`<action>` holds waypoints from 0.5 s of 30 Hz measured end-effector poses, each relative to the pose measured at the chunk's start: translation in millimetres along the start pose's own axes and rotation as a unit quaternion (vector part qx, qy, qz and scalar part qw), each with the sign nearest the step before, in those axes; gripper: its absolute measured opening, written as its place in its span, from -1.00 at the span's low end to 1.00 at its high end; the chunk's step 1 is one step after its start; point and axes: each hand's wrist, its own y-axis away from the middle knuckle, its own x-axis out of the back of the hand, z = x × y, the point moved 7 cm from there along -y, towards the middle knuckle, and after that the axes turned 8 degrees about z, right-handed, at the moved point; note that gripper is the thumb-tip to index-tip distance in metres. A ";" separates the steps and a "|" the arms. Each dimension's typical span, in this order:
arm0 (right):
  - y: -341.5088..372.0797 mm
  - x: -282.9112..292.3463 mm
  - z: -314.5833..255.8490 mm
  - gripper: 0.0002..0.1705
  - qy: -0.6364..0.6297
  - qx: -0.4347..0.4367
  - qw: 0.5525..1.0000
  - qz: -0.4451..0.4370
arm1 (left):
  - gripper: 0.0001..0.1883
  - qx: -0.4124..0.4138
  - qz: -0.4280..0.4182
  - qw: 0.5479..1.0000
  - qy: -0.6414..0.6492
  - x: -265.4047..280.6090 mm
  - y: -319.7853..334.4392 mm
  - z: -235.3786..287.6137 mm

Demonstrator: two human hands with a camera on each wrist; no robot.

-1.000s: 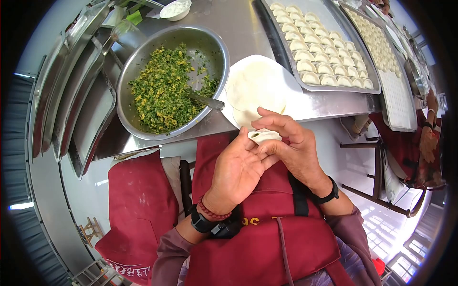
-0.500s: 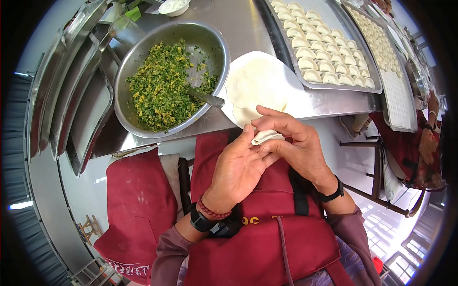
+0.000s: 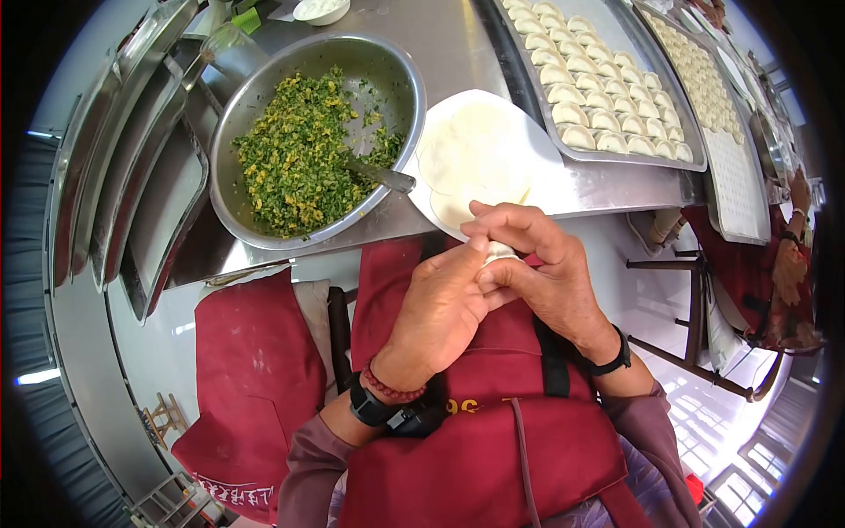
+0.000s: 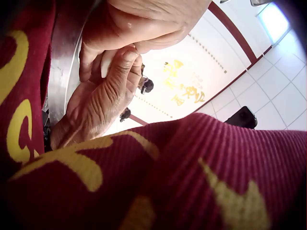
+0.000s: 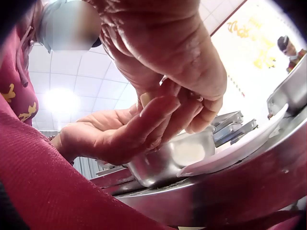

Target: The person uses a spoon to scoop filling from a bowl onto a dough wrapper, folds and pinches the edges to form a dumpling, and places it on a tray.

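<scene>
Both hands meet over the apron, just in front of the table edge. Between them is a small folded dumpling [image 3: 500,253], its pale dough mostly covered by fingers. My left hand [image 3: 443,304] pinches the left end of its edge, thumb up against the index finger. From the other side, the right hand [image 3: 550,268] grips it with curled fingers and thumb. The left wrist view shows a white sliver of the dumpling [image 4: 106,63] between the hands. Just beyond the fingertips lies a white plate [image 3: 547,180] bearing round dough wrappers [image 3: 471,154].
Left of the plate stands a steel bowl [image 3: 394,75] of chopped green and yellow filling [image 3: 295,158], with a spoon [image 3: 387,176] in it. A tray [image 3: 629,62] of folded dumplings sits at the back right. Steel trays [image 3: 167,211] lean at the left. A white bowl [image 3: 321,11] stands behind.
The left hand has turned inward, its palm less in view, and its thumb has come over the dumpling's edge. The dumpling's open fold has closed up and is more hidden. The right hand has barely moved.
</scene>
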 end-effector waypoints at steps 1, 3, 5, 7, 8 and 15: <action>0.7 -0.4 -0.4 -0.73 0.019 0.002 1.000 -0.002 | -0.53 0.006 0.010 1.000 0.011 0.0 0.3 -0.4; 0.7 2.6 8.8 -0.73 -0.004 0.036 0.999 -0.027 | -0.46 0.021 0.017 0.998 0.059 -6.2 -0.6 2.8; 1.6 4.5 13.8 -0.74 -0.028 0.038 0.998 -0.037 | -0.39 0.031 0.019 0.996 0.083 -9.3 -0.6 3.4; 2.0 4.7 14.0 -0.75 -0.053 0.007 0.998 -0.032 | -0.32 0.036 0.017 0.996 0.084 -10.2 0.2 2.6; 1.4 4.8 13.8 -0.75 -0.039 0.004 0.999 -0.034 | -0.33 0.038 0.011 0.996 0.084 -10.4 0.1 2.6; -4.1 3.9 -0.9 -0.74 0.104 0.050 0.990 -0.076 | -0.27 0.053 0.014 0.996 0.070 -8.7 0.2 0.1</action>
